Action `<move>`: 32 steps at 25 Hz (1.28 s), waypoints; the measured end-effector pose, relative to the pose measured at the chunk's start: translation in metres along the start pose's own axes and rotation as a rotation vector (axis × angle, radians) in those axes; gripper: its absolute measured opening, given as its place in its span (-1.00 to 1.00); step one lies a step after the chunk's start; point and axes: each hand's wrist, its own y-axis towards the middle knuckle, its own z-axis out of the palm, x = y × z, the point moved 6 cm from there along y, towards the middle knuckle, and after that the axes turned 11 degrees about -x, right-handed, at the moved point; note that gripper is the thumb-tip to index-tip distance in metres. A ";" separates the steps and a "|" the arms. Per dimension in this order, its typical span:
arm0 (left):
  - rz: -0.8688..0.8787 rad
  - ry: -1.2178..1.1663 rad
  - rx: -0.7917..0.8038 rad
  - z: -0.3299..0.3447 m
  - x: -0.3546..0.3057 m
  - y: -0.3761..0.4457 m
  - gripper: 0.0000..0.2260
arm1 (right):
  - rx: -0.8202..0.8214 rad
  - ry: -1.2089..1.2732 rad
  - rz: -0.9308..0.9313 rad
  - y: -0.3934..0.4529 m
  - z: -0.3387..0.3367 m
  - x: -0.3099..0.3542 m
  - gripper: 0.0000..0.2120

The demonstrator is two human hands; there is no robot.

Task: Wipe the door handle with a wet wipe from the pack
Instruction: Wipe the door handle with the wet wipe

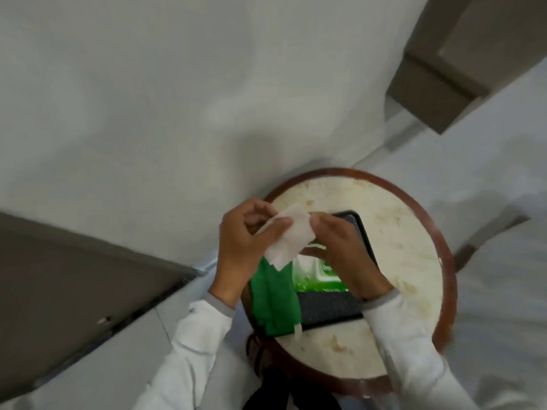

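1. Both hands hold the wipe (291, 241) up over the table (408, 232): left hand (245, 247) pinches its left edge w/ thumb & fingers, right hand (340, 250) pinches the right edge, rest of the fingers curled
2. Wipe is out of the pack (318, 276), partly unfolded, lower corner hanging just above the green cloth (273, 303)
3. Pack lies on the black tray (331, 312) under the right hand, green, label side up; can't tell if its flap is shut
4. No door handle in view; grey door (74, 291) at left, another door (461, 63) top right, handle prob on 1 of them
5. Step in hand, as I read it: spread the wipe before going to the handle
6. To do it well: pull the 2 edges apart gently so it opens w/o tearing, then fold once for a thick pad that fits the palm
7. Keep it off the stained tabletop & the cloth so it stays clean & wet
8. Press the pack flap shut if open, else the rest dry out
9. Then shift the wipe to 1 hand, other hand free to steady the door
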 end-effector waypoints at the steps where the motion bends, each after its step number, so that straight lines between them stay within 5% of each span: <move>1: 0.042 0.016 -0.007 -0.017 -0.033 0.001 -0.83 | 0.013 0.043 -0.079 -0.016 0.021 0.031 -0.70; 6: -0.041 -0.224 -0.128 -0.119 -0.125 -0.009 -0.95 | 0.041 0.296 -0.194 -0.066 0.112 0.135 -0.87; 10: -0.069 -0.366 -0.247 -0.211 -0.149 -0.020 -0.94 | 0.186 0.352 -0.168 -0.096 0.200 0.172 -0.78; 14: -0.026 -0.337 -0.309 -0.306 -0.153 -0.029 -0.93 | 0.358 0.246 -0.167 -0.128 0.298 0.175 -0.62; 18: -0.054 -0.337 -0.253 -0.388 -0.130 -0.038 -0.69 | 0.234 0.236 -0.222 -0.151 0.373 0.154 -0.72; 23: -0.094 -0.239 -0.259 -0.450 -0.097 -0.049 -0.78 | 0.214 0.142 -0.152 -0.182 0.427 0.109 -0.78; 25: 0.047 -0.100 -0.306 -0.476 -0.105 -0.053 -0.77 | 0.111 0.057 -0.223 -0.187 0.435 0.103 -0.86; 28: 0.704 0.406 -0.769 -0.543 -0.164 -0.044 -0.98 | -0.316 -0.079 -0.675 -0.178 0.447 0.133 -0.89; 30: 1.056 0.788 -0.962 -0.578 -0.202 -0.022 -0.74 | -0.441 -0.142 -0.955 -0.177 0.483 0.155 -0.76; 32: 1.119 1.186 -0.972 -0.602 -0.215 0.017 -0.56 | -0.371 -0.285 -1.110 -0.172 0.530 0.152 -0.66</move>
